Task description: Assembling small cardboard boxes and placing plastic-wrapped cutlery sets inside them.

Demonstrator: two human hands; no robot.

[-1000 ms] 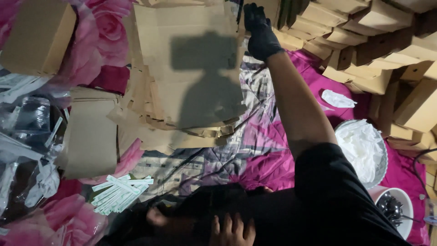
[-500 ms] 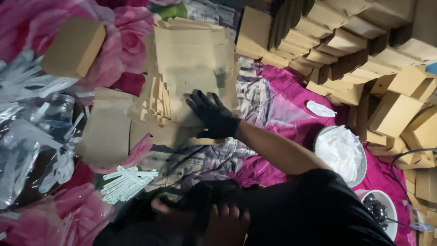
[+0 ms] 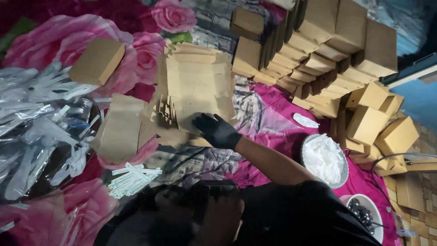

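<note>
the right hand has dropped back onto the flat carton stack, fingers pinching its near edge; a careless tug could topple the pile.

A black glove covered one hand just left of the middle of the frame, fitting snugly over the fingers and ending at the wrist. Beyond it the forearm was bare, running toward the lower right. A short black sleeve began near the elbow and widened into dark, plain clothing along the bottom edge. The other hand could not be made out in the dim lower middle.
</note>
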